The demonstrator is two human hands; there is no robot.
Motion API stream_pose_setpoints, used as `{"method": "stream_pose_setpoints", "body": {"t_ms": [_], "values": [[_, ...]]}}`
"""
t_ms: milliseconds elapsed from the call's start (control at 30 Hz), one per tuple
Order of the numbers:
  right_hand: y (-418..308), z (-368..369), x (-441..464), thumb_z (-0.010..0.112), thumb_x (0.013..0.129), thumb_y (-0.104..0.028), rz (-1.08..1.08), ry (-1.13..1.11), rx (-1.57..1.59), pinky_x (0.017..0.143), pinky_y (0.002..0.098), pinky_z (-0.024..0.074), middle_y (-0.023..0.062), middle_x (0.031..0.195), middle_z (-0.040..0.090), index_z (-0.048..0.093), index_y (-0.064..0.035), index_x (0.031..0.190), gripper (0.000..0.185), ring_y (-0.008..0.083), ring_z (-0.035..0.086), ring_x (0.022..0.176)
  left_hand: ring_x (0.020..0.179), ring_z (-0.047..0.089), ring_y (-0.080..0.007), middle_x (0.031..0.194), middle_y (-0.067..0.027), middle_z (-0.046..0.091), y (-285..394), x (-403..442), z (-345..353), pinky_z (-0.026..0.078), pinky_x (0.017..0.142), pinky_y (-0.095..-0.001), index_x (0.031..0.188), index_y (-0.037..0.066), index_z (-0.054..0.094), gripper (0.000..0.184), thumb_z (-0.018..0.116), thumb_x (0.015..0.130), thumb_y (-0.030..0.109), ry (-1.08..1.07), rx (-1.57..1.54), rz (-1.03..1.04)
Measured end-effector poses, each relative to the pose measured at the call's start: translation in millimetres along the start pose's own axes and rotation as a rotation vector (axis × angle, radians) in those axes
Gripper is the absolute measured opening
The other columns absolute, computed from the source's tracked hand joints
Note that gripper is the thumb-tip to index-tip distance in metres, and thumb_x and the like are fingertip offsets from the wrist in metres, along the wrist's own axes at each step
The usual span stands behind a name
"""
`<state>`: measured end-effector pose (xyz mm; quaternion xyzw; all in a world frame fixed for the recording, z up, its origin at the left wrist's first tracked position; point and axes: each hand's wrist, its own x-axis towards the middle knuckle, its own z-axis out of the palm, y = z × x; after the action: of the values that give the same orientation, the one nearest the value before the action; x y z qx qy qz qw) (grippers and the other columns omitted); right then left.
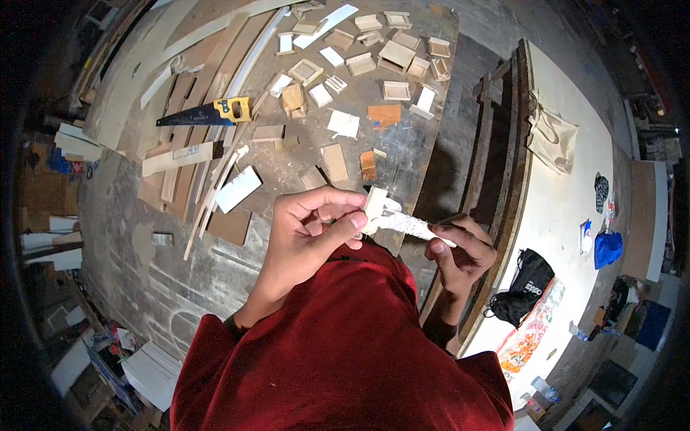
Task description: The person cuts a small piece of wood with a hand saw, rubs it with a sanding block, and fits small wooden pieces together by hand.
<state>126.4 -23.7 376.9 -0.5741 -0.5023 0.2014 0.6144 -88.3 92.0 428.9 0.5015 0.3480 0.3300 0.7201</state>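
Note:
My left hand [316, 226] pinches a small pale wooden piece [374, 202] between thumb and fingers, in front of my red shirt. In my right hand [464, 248] is a narrow white stick with a crinkled, lumpy surface [408, 224], gripped by its right end. The stick's far end reaches the wooden piece; whether it touches or lies just behind it, I cannot tell. What coats or wraps the stick is unclear. Just beyond my hands lie an orange-brown wood block [368, 165] and a tan board piece [335, 162].
Many small wooden boxes and frames [397, 56] are spread over the worktable [302, 147]. A yellow-handled handsaw [205, 113] rests on long planks at the left. On a pale board at the right are a cloth bag [552, 140], a black bag [528, 276] and a blue bundle [608, 248].

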Motion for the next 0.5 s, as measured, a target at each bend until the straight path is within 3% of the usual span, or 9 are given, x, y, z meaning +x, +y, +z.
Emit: {"method": "stream_pose_setpoints", "body": {"t_ms": [200,267,300,433,500], "values": [[4.3,1.3,0.4,0.076,0.075,-0.005,-0.023,0.051,0.116,0.062,0.0258,0.0480,0.0121,0.083,0.070,0.074,0.0033,0.092,0.019,0.0170,0.064,0.070,0.082,0.067,-0.0107,0.094,-0.0111,0.071,-0.6,0.3,0.0,0.061,0.066,-0.0260,0.109,-0.006,0.066,0.021,0.067,0.089,-0.002,0.004,0.024,0.023],[0.3,3.5,3.2,0.075,0.077,-0.005,0.059,0.068,0.088,0.062,0.0256,0.0481,0.0123,0.083,0.070,0.074,0.0032,0.092,0.018,0.0166,0.064,0.070,0.082,0.067,-0.0108,0.094,-0.0112,0.071,-0.2,0.1,1.3,0.060,0.066,-0.0260,0.109,-0.006,0.066,0.021,0.067,0.089,-0.002,0.008,0.012,0.017],[8.3,2.0,8.1,0.074,0.084,-0.010,-0.075,-0.020,0.040,0.047,0.0247,0.0461,0.0144,0.082,0.065,0.070,0.0074,0.095,0.021,0.0141,0.060,0.055,0.082,0.067,-0.0110,0.094,-0.0115,0.071,-0.6,0.3,1.4,0.060,0.066,-0.0260,0.109,-0.006,0.066,0.021,0.067,0.089,-0.002,0.006,0.006,0.019],[9.4,1.1,7.9,0.074,0.084,-0.011,-0.070,-0.086,0.062,0.047,0.0249,0.0467,0.0143,0.082,0.065,0.070,0.0076,0.094,0.021,0.0144,0.060,0.056,0.081,0.067,-0.0112,0.094,-0.0124,0.071,-1.7,2.6,-1.2,0.060,0.065,-0.0257,0.109,-0.006,0.066,0.021,0.067,0.089,-0.001,0.008,0.012,0.021],[5.4,1.4,5.4,0.074,0.077,-0.003,0.050,-0.056,0.148,0.062,0.0253,0.0484,0.0124,0.082,0.070,0.074,0.0036,0.091,0.016,0.0158,0.064,0.069,0.081,0.067,-0.0113,0.094,-0.0125,0.071,-1.3,3.0,-2.3,0.060,0.065,-0.0257,0.109,-0.006,0.066,0.021,0.067,0.089,-0.001,0.008,0.016,0.026]]}}
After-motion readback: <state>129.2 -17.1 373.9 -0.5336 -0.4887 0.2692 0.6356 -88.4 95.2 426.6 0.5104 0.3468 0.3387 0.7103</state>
